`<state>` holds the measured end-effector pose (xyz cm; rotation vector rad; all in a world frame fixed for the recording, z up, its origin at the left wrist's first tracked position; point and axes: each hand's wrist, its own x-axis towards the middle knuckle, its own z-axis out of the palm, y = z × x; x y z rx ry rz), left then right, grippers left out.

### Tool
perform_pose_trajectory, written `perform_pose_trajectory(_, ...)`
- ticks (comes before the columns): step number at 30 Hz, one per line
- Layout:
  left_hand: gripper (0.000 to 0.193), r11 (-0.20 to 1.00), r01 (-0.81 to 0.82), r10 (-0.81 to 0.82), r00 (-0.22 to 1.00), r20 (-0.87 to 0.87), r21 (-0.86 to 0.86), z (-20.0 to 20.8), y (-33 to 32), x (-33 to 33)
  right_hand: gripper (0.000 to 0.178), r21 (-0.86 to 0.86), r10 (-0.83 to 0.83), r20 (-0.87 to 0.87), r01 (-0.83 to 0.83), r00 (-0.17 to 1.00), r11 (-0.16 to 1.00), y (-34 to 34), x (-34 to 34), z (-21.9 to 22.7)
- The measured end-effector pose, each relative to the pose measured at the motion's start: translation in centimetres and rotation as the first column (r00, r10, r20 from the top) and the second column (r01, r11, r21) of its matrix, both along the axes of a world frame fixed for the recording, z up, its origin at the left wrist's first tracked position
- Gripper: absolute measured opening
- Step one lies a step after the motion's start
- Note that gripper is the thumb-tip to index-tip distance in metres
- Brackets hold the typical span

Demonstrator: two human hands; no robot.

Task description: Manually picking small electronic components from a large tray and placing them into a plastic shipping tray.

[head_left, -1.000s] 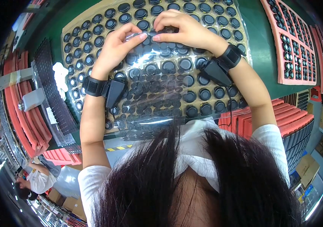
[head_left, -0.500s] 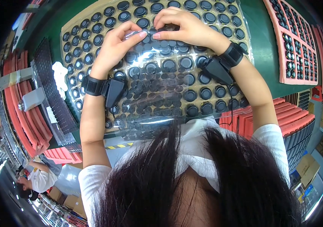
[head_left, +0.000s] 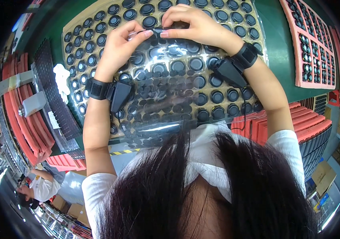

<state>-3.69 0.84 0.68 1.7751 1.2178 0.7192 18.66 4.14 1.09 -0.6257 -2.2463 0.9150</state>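
A clear plastic sheet (head_left: 166, 95) carrying many thin black round discs (head_left: 160, 85) hangs over the near part of a wide tan tray (head_left: 71, 28). The tray holds rows of round black parts (head_left: 196, 63) with raised centres. At the sheet's far edge my left hand (head_left: 124, 46) is closed, pinching the film between thumb and fingers. Close beside it, my right hand (head_left: 196, 28) is closed too, thumb and fingertips at a small black disc (head_left: 158, 30) on that edge. The right fingertips partly hide what they grip. Each wrist wears a black strapped device.
A pink tray (head_left: 317, 55) of round parts lies at the right on the green table (head_left: 279, 75). Red trays (head_left: 281, 123) are stacked below it, and more red trays (head_left: 26, 119) stand at the left. A white cloth (head_left: 61, 81) lies beside the tan tray. Another person (head_left: 44, 187) is at lower left.
The film's far edge has bent, and the discs just below my fingertips show less than before. My hands have stayed almost in place, still close together.
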Motion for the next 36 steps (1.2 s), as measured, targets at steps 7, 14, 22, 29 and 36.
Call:
perform_pose_trajectory(7,0.019,1.0,0.019,-0.021,0.989,-0.147,-0.013,0.6,-0.1,0.4,0.019,-0.244,-0.032,-0.042,0.021,0.999,0.97,0.7,0.6,-0.1)
perform_pose_trajectory(14,0.019,0.999,0.016,-0.014,0.999,-0.032,0.044,0.2,-0.4,0.7,0.021,-0.01,0.046,0.002,-0.046,0.999,0.999,0.2,-0.1,-1.2)
perform_pose_trajectory(22,0.015,0.999,0.01,-0.016,0.988,-0.155,-0.041,1.3,-0.3,0.6,0.018,0.275,-0.092,0.063,0.071,0.994,0.959,-0.4,-0.7,-1.4)
perform_pose_trajectory(29,0.015,0.997,-0.04,0.045,0.995,0.092,-0.059,0.4,-0.5,0.6,0.025,0.348,-0.188,0.047,0.16,0.981,0.924,-0.5,-0.9,-0.6)
perform_pose_trajectory(36,0.014,0.983,-0.031,0.043,0.997,0.064,-0.183,1.0,-0.5,0.5,0.023,0.135,-0.157,-0.091,0.168,0.983,0.976,-1.1,-0.9,0.6)
